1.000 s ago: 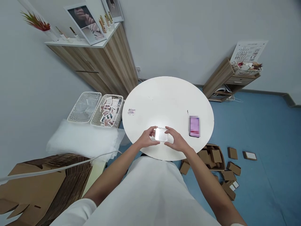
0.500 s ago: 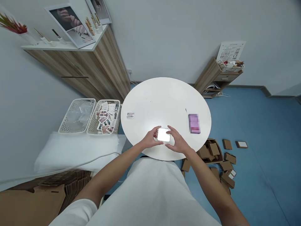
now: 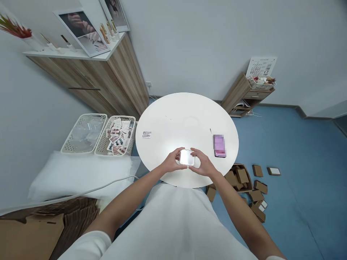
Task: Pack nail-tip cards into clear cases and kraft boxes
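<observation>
Between my hands, above the near part of the round white table (image 3: pixel 187 108), is a small clear plastic case (image 3: pixel 187 157), its face bright with glare. My left hand (image 3: pixel 173 160) grips its left side, thumb below and fingers above. On the right side my right hand (image 3: pixel 202 163) holds it the same way, fingertips at the top corner and thumb at the bottom one. What the case contains cannot be made out. A small card of press-on nails (image 3: pixel 146 134) lies at the table's left. Toward the right edge rests a purple, pixelated flat item (image 3: pixel 219 146).
Left of the table stand a white basket of nail cards (image 3: pixel 119 139) and another basket with clear plastic (image 3: pixel 86 133). White foam wrap (image 3: pixel 81 173) and flattened cardboard (image 3: pixel 35 231) are nearer me. Small brown boxes (image 3: pixel 257 211) lie on the floor at right, beside a filled carton (image 3: pixel 238 177).
My right hand has closed in on the case's right side, where its thumb stood apart before. The glare on the case has dimmed. The whole view has shifted slightly.
</observation>
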The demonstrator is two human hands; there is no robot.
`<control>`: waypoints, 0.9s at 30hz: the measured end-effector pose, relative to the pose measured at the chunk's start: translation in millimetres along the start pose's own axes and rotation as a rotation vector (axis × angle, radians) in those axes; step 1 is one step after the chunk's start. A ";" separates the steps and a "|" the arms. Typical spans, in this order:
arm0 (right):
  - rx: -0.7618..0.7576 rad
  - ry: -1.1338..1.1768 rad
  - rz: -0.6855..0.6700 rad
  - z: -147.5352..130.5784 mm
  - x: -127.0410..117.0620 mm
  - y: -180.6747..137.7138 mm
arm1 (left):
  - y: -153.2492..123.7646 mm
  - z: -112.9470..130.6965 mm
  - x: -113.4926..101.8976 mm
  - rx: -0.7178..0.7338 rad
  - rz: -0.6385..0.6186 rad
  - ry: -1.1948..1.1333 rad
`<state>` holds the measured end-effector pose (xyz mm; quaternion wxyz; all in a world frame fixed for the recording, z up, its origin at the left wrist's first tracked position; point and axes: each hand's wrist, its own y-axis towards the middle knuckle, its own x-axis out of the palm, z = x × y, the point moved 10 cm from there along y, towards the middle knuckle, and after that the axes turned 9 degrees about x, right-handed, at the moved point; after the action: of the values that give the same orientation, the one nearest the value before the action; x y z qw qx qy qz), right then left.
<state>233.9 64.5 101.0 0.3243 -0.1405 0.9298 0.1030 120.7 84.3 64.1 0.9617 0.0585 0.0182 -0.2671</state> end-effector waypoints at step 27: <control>-0.037 0.123 -0.008 18.5 -30.1 -0.9 | 11.6 2.0 27.3 -0.063 0.083 -0.118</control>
<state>267.4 74.8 105.8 0.2644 -0.1561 0.9453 0.1099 150.1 79.9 65.5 0.9728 0.0132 -0.0324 -0.2291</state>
